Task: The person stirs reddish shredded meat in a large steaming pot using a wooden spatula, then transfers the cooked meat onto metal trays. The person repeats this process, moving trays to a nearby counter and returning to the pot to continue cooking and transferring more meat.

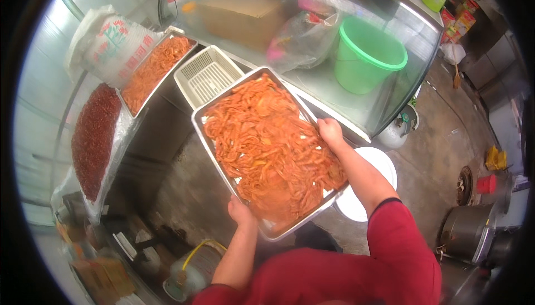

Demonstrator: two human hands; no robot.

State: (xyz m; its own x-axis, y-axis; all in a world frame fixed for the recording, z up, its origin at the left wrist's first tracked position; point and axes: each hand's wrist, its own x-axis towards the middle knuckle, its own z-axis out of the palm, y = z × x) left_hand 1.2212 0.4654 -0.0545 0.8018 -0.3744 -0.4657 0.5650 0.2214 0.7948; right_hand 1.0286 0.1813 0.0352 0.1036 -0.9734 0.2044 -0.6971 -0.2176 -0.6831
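Note:
A rectangular metal tray [229,183] lies tilted across the middle of the view. Orange-red sauced food strips [267,146] steam on it, with a little bare bottom showing between them. My left hand [241,211] grips the tray's rim at its near left side. On the opposite long side my right hand [330,131] holds the rim, thumb uppermost. The fingers of both hands are largely hidden beneath the tray. Just past the tray's far corner stands a cream slotted plastic basket [209,73], partly covered by the tray.
A second tray [136,115] of similar food sits left, beside a woven sack [113,50] and a bag of dried red flakes [97,138]. Ahead is a glass display case [322,92] with a green bucket [370,60] inside. A white round lid or tub [382,167] stands right. Gas cylinders [393,133] are nearby.

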